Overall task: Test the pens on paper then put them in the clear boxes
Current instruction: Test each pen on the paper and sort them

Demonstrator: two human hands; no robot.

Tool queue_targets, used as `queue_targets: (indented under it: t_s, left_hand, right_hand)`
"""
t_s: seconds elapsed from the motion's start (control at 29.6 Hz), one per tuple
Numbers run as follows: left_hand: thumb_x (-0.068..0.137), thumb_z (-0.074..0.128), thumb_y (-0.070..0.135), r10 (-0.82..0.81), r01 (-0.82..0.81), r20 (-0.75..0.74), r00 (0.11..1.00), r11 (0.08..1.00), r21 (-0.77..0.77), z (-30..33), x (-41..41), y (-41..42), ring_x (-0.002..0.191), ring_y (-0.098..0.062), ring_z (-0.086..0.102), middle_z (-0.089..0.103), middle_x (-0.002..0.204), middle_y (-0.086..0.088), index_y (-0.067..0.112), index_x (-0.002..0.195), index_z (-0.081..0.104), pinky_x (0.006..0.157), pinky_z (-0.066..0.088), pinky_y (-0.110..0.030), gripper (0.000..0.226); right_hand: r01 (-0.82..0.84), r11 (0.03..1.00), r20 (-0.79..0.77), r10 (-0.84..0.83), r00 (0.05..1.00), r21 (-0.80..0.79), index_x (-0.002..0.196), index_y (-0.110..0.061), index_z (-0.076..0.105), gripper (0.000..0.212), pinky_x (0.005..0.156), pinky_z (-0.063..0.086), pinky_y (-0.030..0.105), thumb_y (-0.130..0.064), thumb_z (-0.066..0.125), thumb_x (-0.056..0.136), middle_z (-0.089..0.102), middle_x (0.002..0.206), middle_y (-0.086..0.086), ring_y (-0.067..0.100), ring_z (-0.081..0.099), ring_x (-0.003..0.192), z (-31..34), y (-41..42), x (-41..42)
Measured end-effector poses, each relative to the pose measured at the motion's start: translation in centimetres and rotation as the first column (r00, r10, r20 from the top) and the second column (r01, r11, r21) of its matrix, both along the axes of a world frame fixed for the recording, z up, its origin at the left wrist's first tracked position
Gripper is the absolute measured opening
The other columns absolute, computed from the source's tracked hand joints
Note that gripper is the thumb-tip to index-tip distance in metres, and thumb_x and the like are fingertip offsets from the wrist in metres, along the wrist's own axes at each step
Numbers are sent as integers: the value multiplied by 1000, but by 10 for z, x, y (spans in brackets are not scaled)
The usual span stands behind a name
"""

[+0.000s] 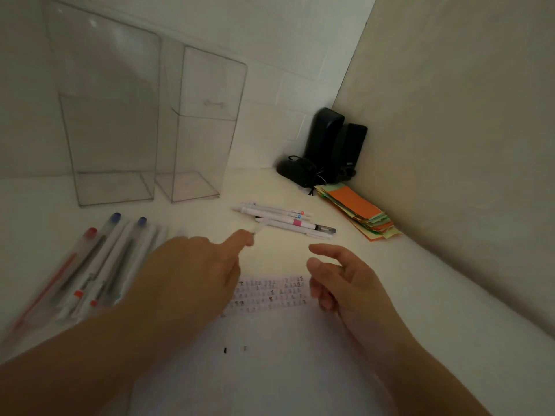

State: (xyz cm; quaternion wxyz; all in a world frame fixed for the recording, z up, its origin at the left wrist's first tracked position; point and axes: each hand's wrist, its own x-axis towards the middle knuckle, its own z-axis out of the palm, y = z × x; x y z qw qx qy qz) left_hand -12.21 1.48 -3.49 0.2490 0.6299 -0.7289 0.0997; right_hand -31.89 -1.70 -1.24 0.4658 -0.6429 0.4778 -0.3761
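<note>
Now, left hand (192, 265) pinching clear pen cap (260, 228) beside white pens (282, 219) on table (420, 280); right hand (339, 280) fingers spread, empty. Pens light, stiff, slick: grip yours mid-barrel.

A pale, off-white tabletop (420, 280) runs back to a corner where a white wall of painted blocks (270, 55) meets a plain beige side wall (465, 115). In that corner stand two upright black speakers (336, 142), one taller and rounded at the top, the shorter one just beside it. At their foot lies a small black computer mouse with its cord bundled (295, 171). Near these, along the side wall, sits a loose stack of coloured paper slips, orange on top with yellow and green edges showing (357, 210).
</note>
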Motion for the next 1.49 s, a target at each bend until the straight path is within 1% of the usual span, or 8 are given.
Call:
queue_targets:
  t_s: [0.24, 0.34, 0.47, 0.57, 0.78, 1.22, 1.39, 1.49]
  left_hand:
    - [94, 26, 33, 238, -289, 296, 925, 947, 140, 1, 2, 1, 72, -8, 47, 53, 79, 12, 25, 129, 26, 92, 33, -32, 36]
    - [92, 30, 34, 273, -373, 423, 864, 912, 172, 10, 3, 10, 91, -10, 54, 56, 87, 10, 26, 106, 39, 100, 28, -38, 18]
    - [88, 40, 30, 212, -298, 415, 885, 942, 153, 23, 0, 16, 96, -22, 46, 49, 99, -3, 20, 92, 39, 90, 32, -43, 11]
    - [53, 77, 21, 15, -16, 199, 980, 1000, 8, 10, -2, 7, 63, -23, 53, 56, 69, -6, 13, 68, 58, 58, 45, -40, 25]
    - [77, 35, 39, -267, 265, 109, 958, 964, 31, -14, -15, 0, 63, -10, 58, 63, 71, 12, 27, 70, 64, 60, 45, -25, 32]
    - [78, 35, 51, -314, 311, 76, 946, 949, 53, -22, -17, 1, 77, -3, 58, 61, 87, 15, 33, 92, 66, 61, 48, -18, 39]
    - [78, 42, 46, -261, 262, 49, 964, 965, -17, -16, -19, 5, 79, -11, 55, 58, 97, 6, 26, 95, 59, 57, 48, -23, 31]
    - [71, 59, 38, -161, 158, -49, 986, 986, -58, -8, -19, 7, 58, -7, 42, 54, 85, 3, 19, 91, 52, 41, 28, -12, 29]
  right_hand:
    - [23, 995, -324, -53, 945, -97, 88, -28, 62, 6, 52, 41, 15, -23, 59, 87, 63, 66, -2, 0, 53, 53, 9, -5, -3]
    - [2, 977, -569, -127, 813, -215, 92, -31, 58, 4, 59, 39, 13, -29, 57, 88, 59, 85, -8, 4, 53, 70, 7, -25, -4]
    - [-38, 934, -738, -256, 625, -356, 114, -24, 54, 25, 82, 42, 24, -28, 54, 90, 50, 106, -3, 13, 49, 99, 1, -65, -6]
    - [-17, 904, -750, -344, 565, -427, 123, -19, 50, 34, 95, 36, 30, -26, 53, 90, 49, 122, 5, 20, 42, 115, -5, -91, -6]
    - [-187, 858, -778, -316, 542, -479, 129, -26, 48, 36, 92, 36, 33, -30, 46, 94, 50, 118, 4, 22, 44, 108, -14, -106, 3]
    - [-374, 803, -776, -166, 608, -465, 120, -32, 54, 28, 86, 34, 22, -22, 45, 95, 52, 103, -12, 6, 44, 96, -3, -49, -18]
    - [-276, 830, -616, -99, 782, -484, 94, -40, 58, 22, 72, 38, 6, -19, 51, 92, 52, 86, -22, -1, 52, 83, 6, -13, -16]
    - [-213, 882, -526, -45, 850, -421, 80, -46, 52, 33, 68, 40, 6, -15, 55, 89, 56, 81, -20, -4, 54, 80, 5, -1, -11]
